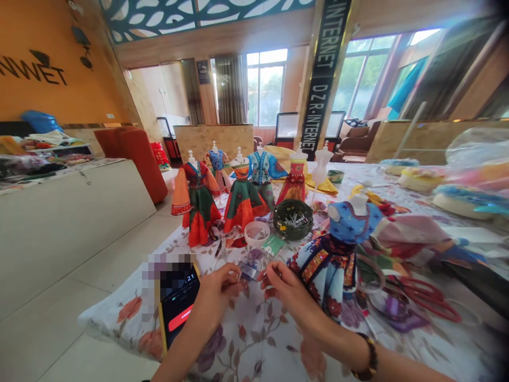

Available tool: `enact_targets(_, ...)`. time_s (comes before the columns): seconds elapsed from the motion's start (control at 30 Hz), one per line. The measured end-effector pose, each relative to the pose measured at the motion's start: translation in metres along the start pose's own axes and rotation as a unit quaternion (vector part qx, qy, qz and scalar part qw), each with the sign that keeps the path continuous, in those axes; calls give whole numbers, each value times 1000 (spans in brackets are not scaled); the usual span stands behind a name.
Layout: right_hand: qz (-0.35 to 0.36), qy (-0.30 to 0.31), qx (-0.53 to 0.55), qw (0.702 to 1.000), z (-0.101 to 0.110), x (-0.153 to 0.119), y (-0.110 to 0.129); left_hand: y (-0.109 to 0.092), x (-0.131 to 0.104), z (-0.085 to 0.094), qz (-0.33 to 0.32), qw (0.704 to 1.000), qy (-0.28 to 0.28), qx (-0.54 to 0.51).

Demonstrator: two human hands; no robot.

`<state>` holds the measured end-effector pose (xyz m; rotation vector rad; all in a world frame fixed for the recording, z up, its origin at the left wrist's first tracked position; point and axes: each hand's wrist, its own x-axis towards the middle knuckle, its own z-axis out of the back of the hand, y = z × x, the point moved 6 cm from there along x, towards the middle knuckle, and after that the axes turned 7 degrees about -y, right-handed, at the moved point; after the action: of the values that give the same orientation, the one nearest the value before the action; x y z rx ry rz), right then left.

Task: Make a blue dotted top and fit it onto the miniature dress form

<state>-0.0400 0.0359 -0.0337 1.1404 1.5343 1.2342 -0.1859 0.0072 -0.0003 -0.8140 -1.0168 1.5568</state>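
On the flowered tablecloth (274,353), I see left hand (223,281) and right hand (280,280) with curled fingers — the small clear item (249,271) is between their fingertips; firmly pinched or not, I cannot tell. Edges should be handled lightly.

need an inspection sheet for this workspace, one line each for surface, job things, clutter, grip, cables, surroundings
Surface: white floral tablecloth, spread under the work.
Job's things: small clear packet between the hands; its contents are too small to tell.
Clutter: phone by the left forearm; dark woven basket of small pieces; dressed doll-size form near the right hand, more forms behind.
Grip: left hand and right hand, both with bent fingers at the packet; how firmly each holds it, cannot tell.
Cables: nothing seen.
Surroundings: white counter and red chair at left; windows behind.
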Motion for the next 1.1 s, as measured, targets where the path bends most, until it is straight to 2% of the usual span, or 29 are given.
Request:
enact_targets(0.23, 52, 29, -30, 998, -7, 5, -2, 1, -2, -12, 18, 994, 73, -73)
enact_targets(0.6, 14, 34, -4, 999, -20, 12, -13, 0, -8, -16, 11, 993, 110, -41)
enact_targets(0.67, 18, 28, -4, 999, -20, 12, -12, 0, -9, -14, 11, 995, 102, -14)
enact_targets(0.83, 50, 15, -30, 998, -18, 11, -4, -7, -12, -4, -8, 994, 37, 99)
enact_targets(1.1, 89, -12, -119, 989, -16, 12, 2, -1, -6, 15, -22, 981, -10, 195)
